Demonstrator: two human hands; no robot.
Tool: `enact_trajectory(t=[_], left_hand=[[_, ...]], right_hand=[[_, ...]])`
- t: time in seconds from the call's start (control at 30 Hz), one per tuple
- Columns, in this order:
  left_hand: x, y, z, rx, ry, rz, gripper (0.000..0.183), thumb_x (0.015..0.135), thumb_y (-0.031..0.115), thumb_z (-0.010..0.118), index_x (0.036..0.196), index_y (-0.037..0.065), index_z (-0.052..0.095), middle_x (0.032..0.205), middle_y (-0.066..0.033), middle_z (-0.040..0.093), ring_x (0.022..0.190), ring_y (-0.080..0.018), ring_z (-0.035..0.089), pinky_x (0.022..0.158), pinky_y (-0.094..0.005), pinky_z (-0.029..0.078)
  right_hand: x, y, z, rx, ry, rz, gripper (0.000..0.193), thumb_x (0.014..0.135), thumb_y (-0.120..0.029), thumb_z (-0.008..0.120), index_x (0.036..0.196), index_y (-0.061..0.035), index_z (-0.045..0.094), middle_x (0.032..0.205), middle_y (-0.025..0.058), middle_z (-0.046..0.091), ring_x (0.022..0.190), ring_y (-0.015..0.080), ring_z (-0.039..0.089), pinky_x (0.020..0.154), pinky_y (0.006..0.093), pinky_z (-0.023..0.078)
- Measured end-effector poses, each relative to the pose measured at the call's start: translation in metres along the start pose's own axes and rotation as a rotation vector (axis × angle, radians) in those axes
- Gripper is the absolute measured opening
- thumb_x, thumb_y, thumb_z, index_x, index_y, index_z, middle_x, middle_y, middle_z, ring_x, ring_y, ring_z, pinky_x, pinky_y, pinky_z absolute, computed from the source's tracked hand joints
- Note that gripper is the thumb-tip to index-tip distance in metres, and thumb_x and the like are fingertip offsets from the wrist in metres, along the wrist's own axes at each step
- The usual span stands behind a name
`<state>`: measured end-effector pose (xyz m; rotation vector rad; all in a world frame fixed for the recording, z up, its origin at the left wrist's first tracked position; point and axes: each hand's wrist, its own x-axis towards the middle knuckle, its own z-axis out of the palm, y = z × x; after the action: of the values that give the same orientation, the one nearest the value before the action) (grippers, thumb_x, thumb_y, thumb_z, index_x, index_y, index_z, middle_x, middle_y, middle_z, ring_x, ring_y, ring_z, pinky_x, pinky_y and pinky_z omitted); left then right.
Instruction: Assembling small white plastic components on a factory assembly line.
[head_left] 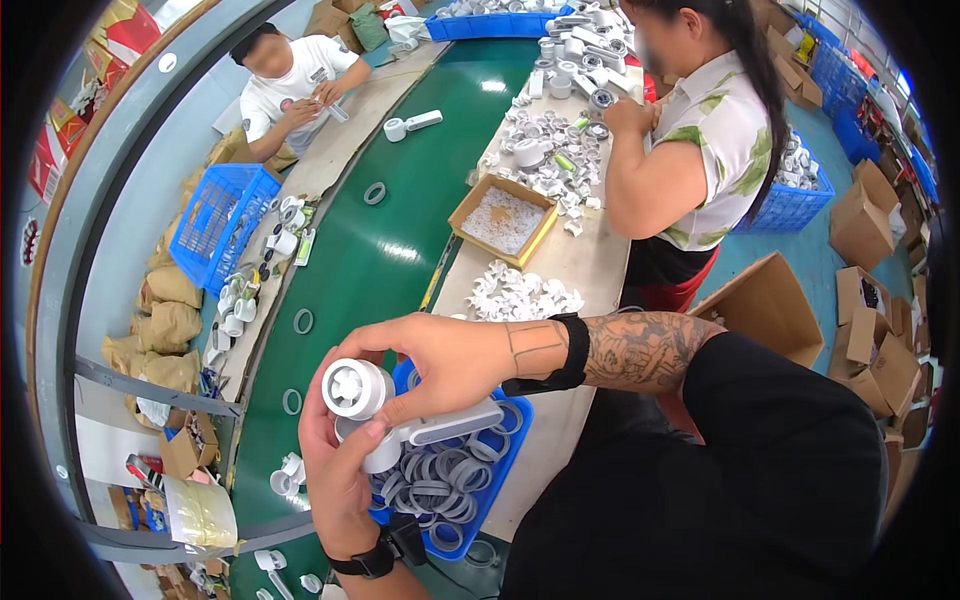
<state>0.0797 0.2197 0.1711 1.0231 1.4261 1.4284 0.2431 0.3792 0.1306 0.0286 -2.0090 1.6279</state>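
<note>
My left hand (335, 470) is closed round a white plastic housing (382, 452) with a round head. Its pale grey handle (457, 424) points right over a blue tray (515, 445) of grey rings. My right hand (440, 362), coming in from the right, is closed on a white round cup (372, 392) just above the housing's head. White vanes (346, 385) show inside the cup's open end. Whether cup and housing are joined I cannot tell, since fingers cover where they meet. Several loose grey rings (450, 490) lie piled in the tray, right under my hands.
A green conveyor belt (340, 250) runs away on the left, with scattered rings and a handled housing (410, 125). Along the bench stand a small-parts box (500, 222) and white part heaps (525, 293). Co-workers sit across the belt (300, 85) and stand at right (700, 130).
</note>
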Motion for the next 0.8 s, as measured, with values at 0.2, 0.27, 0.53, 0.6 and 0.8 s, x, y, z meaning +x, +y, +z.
enact_trajectory(t=[0.2,0.27,0.53,0.6,0.8], left_hand=[[0.000,-0.001,-0.005,-0.229,-0.047,-0.066,0.087,0.084,0.011,0.088,0.161,-0.007,0.052,0.147,-0.0211,0.071,0.133,-0.0266,0.072,0.114,-0.0399,0.055],[0.000,-0.004,0.005,-0.142,0.035,-0.051,0.081,0.087,0.006,0.086,0.160,-0.007,0.053,0.145,-0.0216,0.072,0.131,-0.0259,0.073,0.112,-0.0384,0.056],[0.008,-0.041,0.037,0.452,0.308,0.401,0.068,0.096,-0.005,0.079,0.159,-0.001,0.053,0.136,-0.0188,0.076,0.126,-0.0251,0.073,0.109,-0.0379,0.056],[0.005,-0.046,0.043,0.467,0.321,0.415,0.069,0.096,-0.005,0.079,0.159,-0.001,0.052,0.140,-0.0191,0.074,0.128,-0.0251,0.072,0.111,-0.0382,0.055],[-0.019,-0.032,0.037,0.221,0.196,0.277,0.080,0.096,0.006,0.083,0.165,-0.001,0.045,0.153,-0.0214,0.063,0.139,-0.0277,0.065,0.117,-0.0409,0.051]], right_hand=[[0.000,-0.001,-0.016,-0.197,0.059,0.003,0.063,0.088,-0.026,0.096,0.142,-0.0088,0.067,0.122,0.0079,0.064,0.103,0.0232,0.065,0.091,0.0388,0.055],[-0.003,-0.002,-0.020,-0.143,0.008,0.051,0.063,0.089,-0.024,0.095,0.143,-0.0085,0.067,0.123,0.0096,0.067,0.103,0.0237,0.066,0.089,0.0392,0.056],[-0.023,0.002,0.003,-0.482,0.254,-0.113,0.059,0.098,-0.036,0.083,0.143,-0.0019,0.063,0.113,0.0193,0.075,0.101,0.0351,0.077,0.085,0.0440,0.061],[-0.023,0.000,0.008,-0.457,0.264,-0.067,0.060,0.099,-0.039,0.082,0.142,-0.0012,0.063,0.109,0.0196,0.075,0.098,0.0370,0.078,0.083,0.0449,0.062],[-0.023,-0.001,0.003,-0.463,0.251,-0.072,0.057,0.100,-0.036,0.082,0.141,-0.0008,0.062,0.105,0.0182,0.076,0.094,0.0368,0.078,0.081,0.0436,0.061]])
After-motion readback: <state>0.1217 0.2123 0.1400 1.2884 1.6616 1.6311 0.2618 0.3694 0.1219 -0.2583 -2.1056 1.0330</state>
